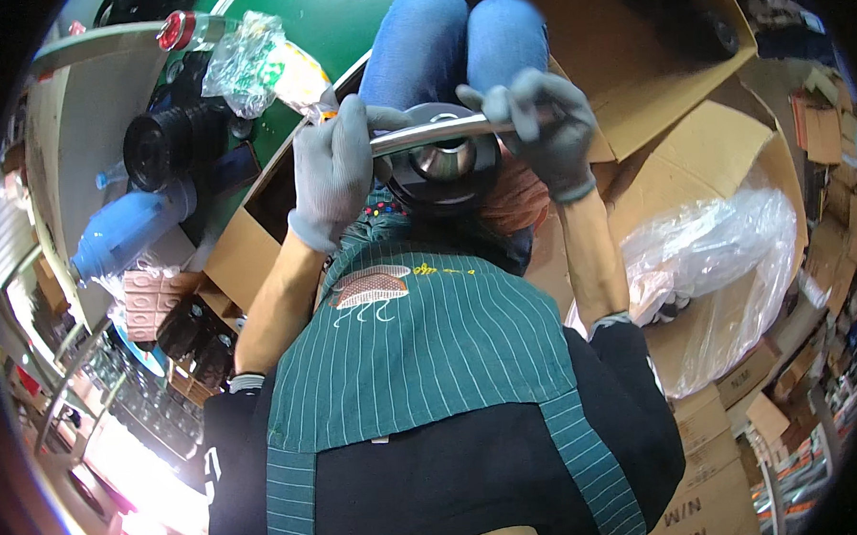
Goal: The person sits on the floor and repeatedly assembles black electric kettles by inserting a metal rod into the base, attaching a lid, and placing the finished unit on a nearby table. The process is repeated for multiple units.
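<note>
My left hand (336,166), in a grey knit glove, is closed around the left end of a curved, shiny metal strip (432,133). At the strip's right end my right hand (552,133), gloved the same way, has its fingers bent around it; they are slightly blurred. Whether this is a separate bar or the rim of a larger round piece seen edge-on, I cannot tell. Just under it, by my lap, is a round black part (443,195) with a silver cone-shaped centre (443,160). A reddish-brown cloth (514,197) lies beside that part.
On the green surface (293,20) ahead left lie a clear plastic bag (248,70) and a red-capped jar (179,32). Black round parts (160,145) and a blue bottle (126,233) are further left. To the right stand open cardboard boxes (677,166), one holding clear plastic sheeting (724,245).
</note>
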Demonstrator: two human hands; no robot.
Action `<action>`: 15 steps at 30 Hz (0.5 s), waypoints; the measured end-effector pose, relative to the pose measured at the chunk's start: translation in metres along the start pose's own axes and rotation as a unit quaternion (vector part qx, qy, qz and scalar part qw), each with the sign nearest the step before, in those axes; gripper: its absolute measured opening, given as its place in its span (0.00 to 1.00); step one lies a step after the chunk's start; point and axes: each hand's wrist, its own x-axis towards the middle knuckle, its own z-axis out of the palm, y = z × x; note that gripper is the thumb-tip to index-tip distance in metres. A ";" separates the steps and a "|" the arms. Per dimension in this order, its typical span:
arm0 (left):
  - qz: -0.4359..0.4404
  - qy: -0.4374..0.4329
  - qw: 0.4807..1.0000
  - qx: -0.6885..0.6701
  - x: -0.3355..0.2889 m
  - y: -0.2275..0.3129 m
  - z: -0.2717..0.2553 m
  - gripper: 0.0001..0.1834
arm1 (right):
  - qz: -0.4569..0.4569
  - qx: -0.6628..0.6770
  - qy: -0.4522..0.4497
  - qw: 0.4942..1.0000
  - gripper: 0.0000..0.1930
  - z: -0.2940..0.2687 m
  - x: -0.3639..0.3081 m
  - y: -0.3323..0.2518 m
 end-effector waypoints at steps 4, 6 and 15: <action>-0.044 -0.103 0.992 -0.053 0.024 0.006 -0.015 0.37 | -0.018 -0.097 0.037 0.994 0.24 0.029 -0.020 -0.003; -0.046 -0.141 0.988 -0.046 0.048 -0.006 -0.019 0.39 | -0.013 -0.277 0.006 0.961 0.19 0.051 -0.021 -0.012; -0.113 -0.324 0.939 0.019 0.131 -0.016 -0.015 0.34 | -0.065 -0.601 -0.272 0.749 0.08 0.081 0.009 -0.030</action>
